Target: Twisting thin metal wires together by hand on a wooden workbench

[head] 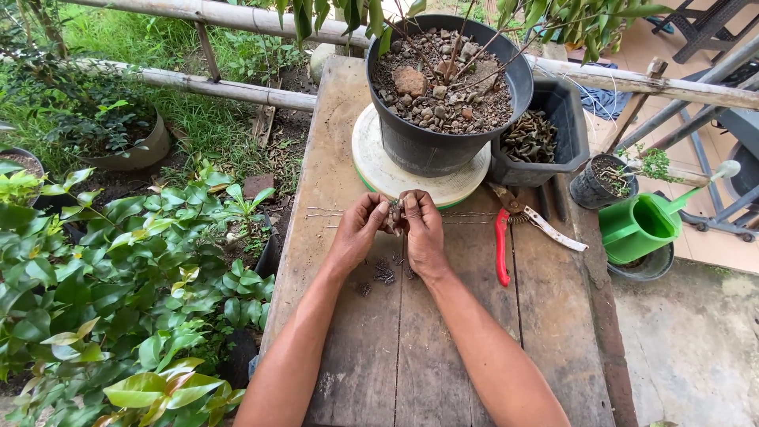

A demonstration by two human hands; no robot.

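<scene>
Small grey-brown twig piece [394,212] at centre frame, held between both hands just above the wooden table [443,348]; too small to tell its exact form. Left hand [360,229]: fingers pinched on the piece from the left. Right hand [423,229]: fingers curled, thumb and forefinger pinched on the same piece from the right. The two hands touch at the fingertips. Both forearms enter from the bottom edge.

On the boards just below the hands: a scatter of small dark clippings [385,273]. Thin wire lengths [324,212] lie flat to the left of the hands, and similar strands run to the right.

Right of the hands: pruning shears [503,245], one red handle, one white, lying flat, blades toward the upper frame.

Directly above the hands: round white turntable [371,158], bearing a large black pot [427,146] filled with gravel and bare stems. Upper right of it, touching: a black rectangular tub [569,119] of dry curled leaves.

Right edge: small dark pot [589,190] with a seedling, and a green watering can [636,225]. Left half of frame: leafy shrubs [134,277], bamboo rails [229,88] above.
</scene>
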